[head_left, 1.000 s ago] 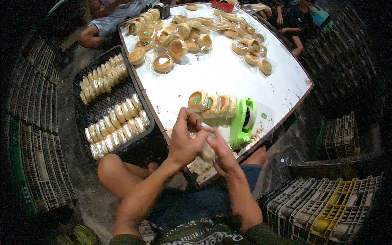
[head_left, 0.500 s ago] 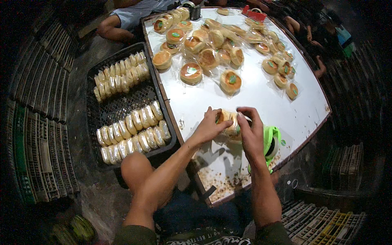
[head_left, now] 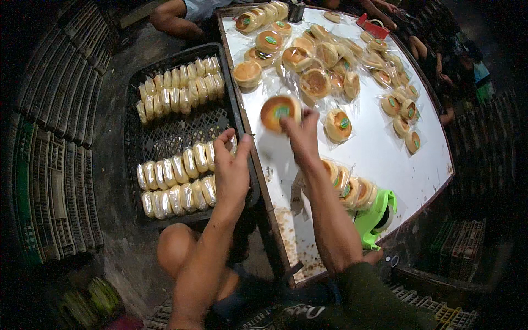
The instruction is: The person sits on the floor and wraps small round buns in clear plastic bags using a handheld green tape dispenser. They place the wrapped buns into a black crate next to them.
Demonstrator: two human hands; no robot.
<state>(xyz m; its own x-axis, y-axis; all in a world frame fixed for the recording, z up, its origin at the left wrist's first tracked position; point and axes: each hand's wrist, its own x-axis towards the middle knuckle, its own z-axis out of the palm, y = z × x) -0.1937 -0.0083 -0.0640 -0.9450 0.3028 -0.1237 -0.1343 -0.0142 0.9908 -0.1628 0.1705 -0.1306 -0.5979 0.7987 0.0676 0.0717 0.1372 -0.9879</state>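
My right hand [head_left: 303,135] reaches left over the white table and grips a round golden bun [head_left: 279,114] with a green label. Motion blurs the bun, and it looks slightly lifted and tilted. My left hand [head_left: 232,173] is at the right rim of the black crate [head_left: 254,179], fingers and thumb apart, over the end of the bun rows. It hides some of the wrapped buns there. Beside my right forearm stands a short row of wrapped buns [head_left: 352,188], partly covered by the arm. A bright green tape dispenser [head_left: 377,220] touches its near end.
More wrapped buns [head_left: 316,82] crowd the far half of the table. A red tape dispenser [head_left: 373,26] stands at the far edge. Slatted crates [head_left: 52,181] are stacked on the left. Other people's limbs [head_left: 176,22] show beyond the table.
Both hands have left the row of buns by the green dispenser. My left hand moved left to the crate; my right hand moved forward and left and took a bun. The view shifted.
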